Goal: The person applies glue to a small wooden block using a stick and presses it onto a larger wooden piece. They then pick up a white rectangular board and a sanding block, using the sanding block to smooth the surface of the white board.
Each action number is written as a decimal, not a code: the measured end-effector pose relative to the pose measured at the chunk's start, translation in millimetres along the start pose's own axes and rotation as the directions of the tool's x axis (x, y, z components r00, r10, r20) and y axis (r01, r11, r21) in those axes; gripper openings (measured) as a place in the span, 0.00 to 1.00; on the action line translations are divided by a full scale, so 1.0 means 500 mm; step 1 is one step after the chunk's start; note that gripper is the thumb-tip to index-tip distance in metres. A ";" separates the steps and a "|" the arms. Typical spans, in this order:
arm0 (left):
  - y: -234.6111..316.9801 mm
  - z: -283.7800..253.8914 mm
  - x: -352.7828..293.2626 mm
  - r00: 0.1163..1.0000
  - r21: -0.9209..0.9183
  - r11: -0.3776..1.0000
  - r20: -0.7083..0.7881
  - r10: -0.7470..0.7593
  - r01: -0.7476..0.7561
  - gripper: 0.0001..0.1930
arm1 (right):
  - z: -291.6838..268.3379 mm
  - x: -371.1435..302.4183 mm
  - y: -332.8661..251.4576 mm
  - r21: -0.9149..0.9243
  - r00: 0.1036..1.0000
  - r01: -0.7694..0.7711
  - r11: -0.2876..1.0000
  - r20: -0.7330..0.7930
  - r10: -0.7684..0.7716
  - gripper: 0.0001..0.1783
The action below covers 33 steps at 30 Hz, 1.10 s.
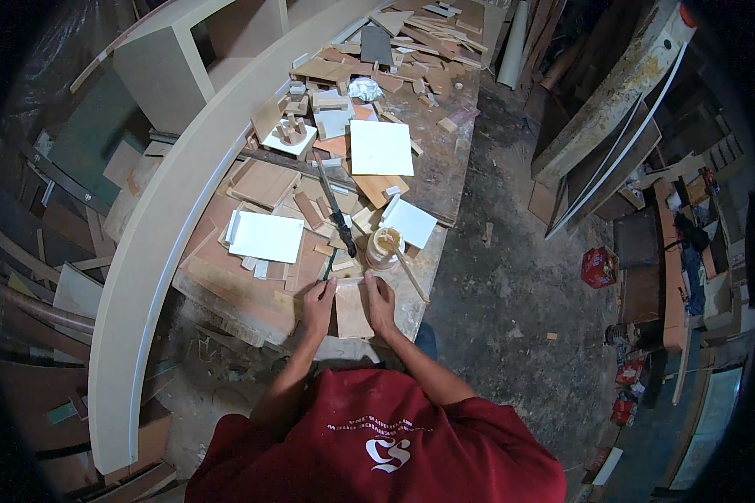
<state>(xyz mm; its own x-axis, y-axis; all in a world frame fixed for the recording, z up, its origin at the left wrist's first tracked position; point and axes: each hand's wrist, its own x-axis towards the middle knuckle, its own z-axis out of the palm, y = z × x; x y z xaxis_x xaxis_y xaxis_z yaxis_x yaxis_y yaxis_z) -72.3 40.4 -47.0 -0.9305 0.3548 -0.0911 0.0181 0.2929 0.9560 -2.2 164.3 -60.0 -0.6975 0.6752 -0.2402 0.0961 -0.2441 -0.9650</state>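
Two hands press on one small wooden board (353, 308) at the near edge of the tabletop (445, 176). The left hand (317, 303) lies along the board's left side, at 9 o'clock from it. The right hand (381, 302) lies along its right side, at 3 o'clock. Each grip is flat and open, with fingers stretched out on the wood and not curled around it. So the board is held down, not picked up.

It looks like the step in hand is pushing this piece flat, maybe to stick it, since a glue jar (384, 247) stands just past the right fingers at 12 o'clock. A thin stick (411, 275) leans out of the jar toward 4 o'clock. I cannot tell if there is glue under the board. A next move would need both hands to keep even weight so the piece does not slide.

Room is tight. The board sits right at the tabletop's near edge, close to the person's red shirt (377, 444), so a hard push toward 6 o'clock could slip it off. At 12 o'clock a long dark tool (335, 210) lies just beyond the left fingers. White sheets (267, 237) and many wood scraps (411, 42) fill the top from 10 to 1 o'clock. A big curved panel (155, 243) runs along the left, at 9 o'clock. The open floor (520, 277) is at 3 o'clock.
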 end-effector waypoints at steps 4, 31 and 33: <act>0.015 0.007 -0.005 0.998 -0.040 0.998 -0.039 -0.044 0.043 0.17 | 0.002 0.002 0.007 0.019 1.000 0.010 1.000 -0.010 -0.010 0.23; -0.061 0.049 -0.012 0.973 0.004 0.999 -0.225 0.043 -0.043 0.15 | 0.004 0.006 0.035 0.129 0.990 0.133 0.983 -0.059 -0.127 0.17; -0.061 0.047 -0.017 0.974 0.000 0.995 -0.206 0.098 -0.100 0.14 | -0.003 0.013 0.053 0.191 0.991 0.133 0.973 -0.045 -0.126 0.17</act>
<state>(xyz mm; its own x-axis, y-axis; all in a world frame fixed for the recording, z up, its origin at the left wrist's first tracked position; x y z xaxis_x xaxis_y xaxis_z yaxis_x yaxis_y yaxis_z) -56.5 49.3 -81.8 -0.9796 0.1909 0.0625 0.1113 0.2563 0.9602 -3.3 163.0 -87.5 -0.6714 0.7312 -0.1207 -0.1349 -0.2807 -0.9503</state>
